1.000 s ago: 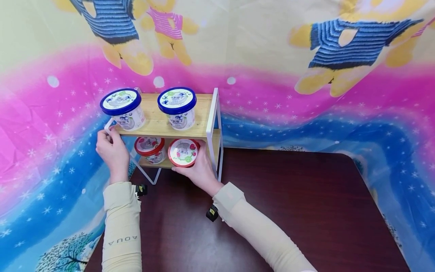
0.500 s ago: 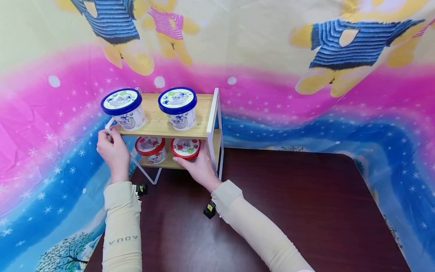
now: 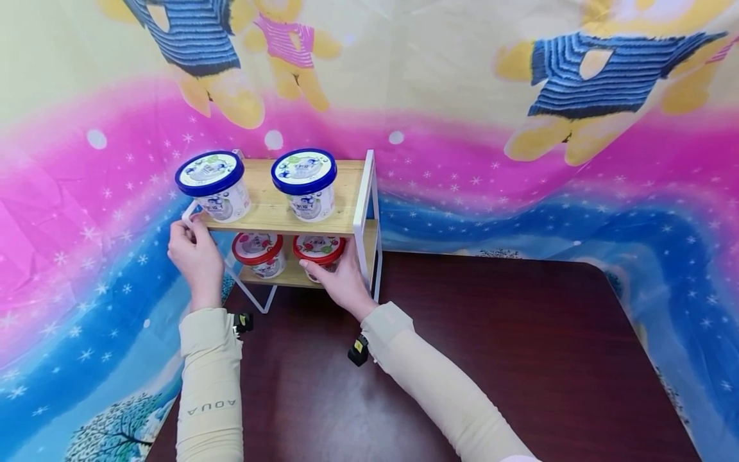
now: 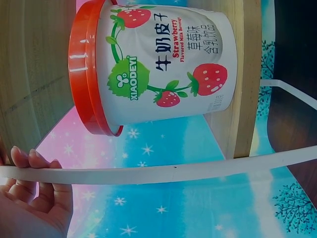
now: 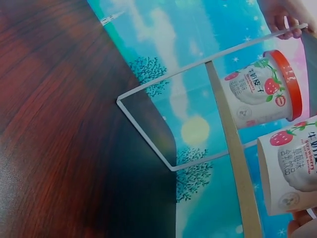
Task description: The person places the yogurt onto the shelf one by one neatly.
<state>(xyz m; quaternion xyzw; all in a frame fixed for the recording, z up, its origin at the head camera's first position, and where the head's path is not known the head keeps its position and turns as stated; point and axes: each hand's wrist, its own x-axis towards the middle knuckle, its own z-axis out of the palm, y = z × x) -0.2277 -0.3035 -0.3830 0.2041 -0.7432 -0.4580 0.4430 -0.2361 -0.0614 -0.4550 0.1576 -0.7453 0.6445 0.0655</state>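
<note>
A two-tier wooden rack [image 3: 346, 192] with white metal side frames stands at the back left of the table. My left hand [image 3: 199, 260] grips the upper front corner of its left frame; in the left wrist view the fingers curl round the white bar [image 4: 148, 176]. My right hand [image 3: 344, 280] holds a red-lidded strawberry milk tub [image 3: 319, 247] at the lower shelf's right side, thumb in front. The right wrist view shows this tub [image 5: 292, 171] near the shelf board [image 5: 230, 129]; I cannot tell if its base touches. Another strawberry tub [image 3: 258, 249] stands left of it.
Two blue-lidded tubs [image 3: 210, 186] [image 3: 304, 183] stand on the top shelf, whose board hangs close above the red lids. The dark wooden table [image 3: 491, 346] spreads right and forward. A printed cloth [image 3: 450, 160] lines the wall behind.
My right hand has moved the strawberry tub further in under the top shelf, and its lid has gone from tipped toward me to nearly level. The left hand keeps its grip on the frame.
</note>
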